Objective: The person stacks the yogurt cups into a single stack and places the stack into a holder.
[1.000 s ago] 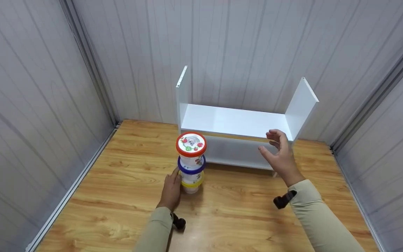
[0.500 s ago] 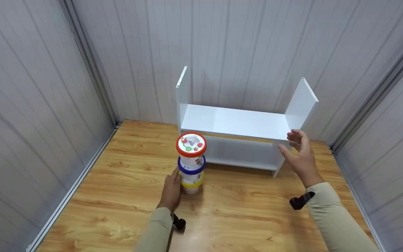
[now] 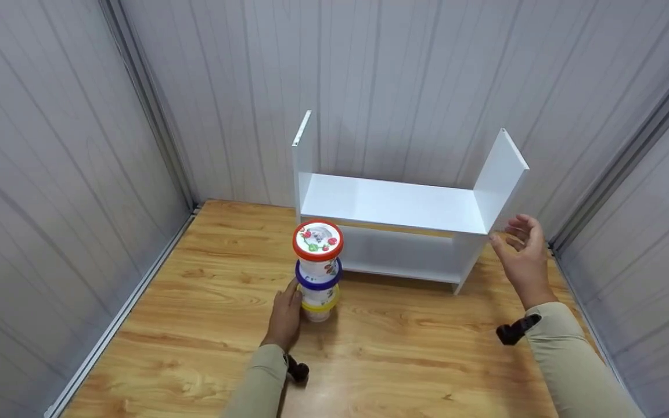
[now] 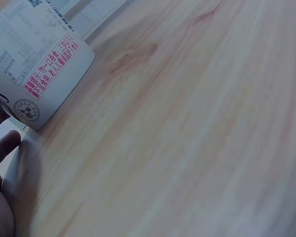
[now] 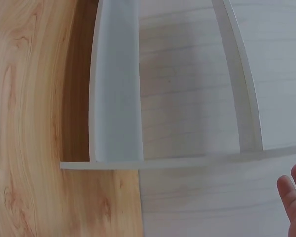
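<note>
A stack of three white tubs stands upright on the wooden surface: the red-lidded tub (image 3: 318,239) on top, the blue-lidded tub (image 3: 319,274) in the middle and the yellow-lidded tub (image 3: 319,299) at the bottom. My left hand (image 3: 283,316) lies against the stack's left side, low down, with fingers extended. In the left wrist view, part of a printed tub (image 4: 39,64) shows beside the fingers (image 4: 7,145). My right hand (image 3: 525,261) is raised just right of the white shelf (image 3: 392,203), fingers loosely bent, holding nothing. Whether it touches the side panel, I cannot tell.
The shelf has two levels and tall side panels (image 3: 503,180), and stands near the back wall (image 3: 369,87). Panelled walls close off the left and right. The wooden surface (image 3: 392,360) extends in front.
My right hand has moved to the right, from in front of the shelf to beyond its right side panel. The left hand and the stack have stayed in place.
</note>
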The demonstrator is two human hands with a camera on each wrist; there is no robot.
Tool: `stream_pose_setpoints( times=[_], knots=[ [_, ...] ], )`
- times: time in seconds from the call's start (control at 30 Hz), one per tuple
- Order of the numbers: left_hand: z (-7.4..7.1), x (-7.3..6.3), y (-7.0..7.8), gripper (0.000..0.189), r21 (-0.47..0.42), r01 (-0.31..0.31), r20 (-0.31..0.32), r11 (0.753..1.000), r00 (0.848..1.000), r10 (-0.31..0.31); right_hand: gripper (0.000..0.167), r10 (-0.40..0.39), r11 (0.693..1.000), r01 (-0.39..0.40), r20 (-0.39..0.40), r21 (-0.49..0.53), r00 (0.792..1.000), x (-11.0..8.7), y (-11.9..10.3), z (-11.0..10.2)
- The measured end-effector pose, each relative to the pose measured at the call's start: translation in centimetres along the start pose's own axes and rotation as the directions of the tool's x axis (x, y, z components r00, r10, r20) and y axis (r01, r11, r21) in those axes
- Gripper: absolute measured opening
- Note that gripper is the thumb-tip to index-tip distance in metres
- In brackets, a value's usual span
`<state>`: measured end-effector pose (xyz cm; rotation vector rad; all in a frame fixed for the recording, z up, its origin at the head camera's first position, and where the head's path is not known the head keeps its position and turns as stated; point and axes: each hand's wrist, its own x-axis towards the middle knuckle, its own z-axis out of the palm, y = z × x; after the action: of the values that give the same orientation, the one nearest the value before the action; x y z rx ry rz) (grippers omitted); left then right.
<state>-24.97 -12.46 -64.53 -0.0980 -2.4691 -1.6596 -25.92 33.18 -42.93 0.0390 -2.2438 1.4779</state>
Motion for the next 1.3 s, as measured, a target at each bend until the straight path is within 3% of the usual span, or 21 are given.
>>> stream_pose_setpoints(
  times=[0.2,0.47,0.67,0.97,1.1,1.23,1.3],
  knots=[
    [0.0,0.0,0.0,0.053,-0.014,0.039,-0.006,0.999,0.999,-0.039,0.074,0.040,0.999,-0.040,0.032,-0.010,0.999,0.7,0.6,-0.3],
    [0.0,-0.1,-0.1,0.050,-0.076,0.100,0.011,0.992,0.995,-0.100,0.088,0.100,0.994,-0.104,0.146,0.019,0.984,1.4,0.8,0.4],
    [-0.1,-0.1,0.0,0.049,-0.096,0.141,0.015,0.985,0.990,-0.140,0.095,0.181,0.981,-0.189,0.150,0.042,0.972,2.0,1.4,1.4],
    [0.1,-0.3,0.4,0.051,-0.097,0.213,0.032,0.972,0.977,-0.211,0.094,0.229,0.970,-0.237,0.127,0.054,0.965,2.4,2.2,2.4],
    [0.0,-0.4,0.5,0.050,-0.125,0.190,0.041,0.974,0.982,-0.186,0.094,0.263,0.960,-0.271,0.120,0.063,0.957,2.6,2.4,2.9],
    [-0.1,-0.3,0.6,0.049,-0.265,0.158,0.077,0.951,0.987,-0.142,0.095,0.297,0.951,-0.305,0.117,0.057,0.948,2.7,2.6,3.3],
    [-0.1,-0.3,0.6,0.052,-0.287,0.134,0.095,0.949,0.989,-0.111,0.095,0.309,0.947,-0.316,0.117,0.054,0.944,2.8,2.7,3.5]
  ],
)
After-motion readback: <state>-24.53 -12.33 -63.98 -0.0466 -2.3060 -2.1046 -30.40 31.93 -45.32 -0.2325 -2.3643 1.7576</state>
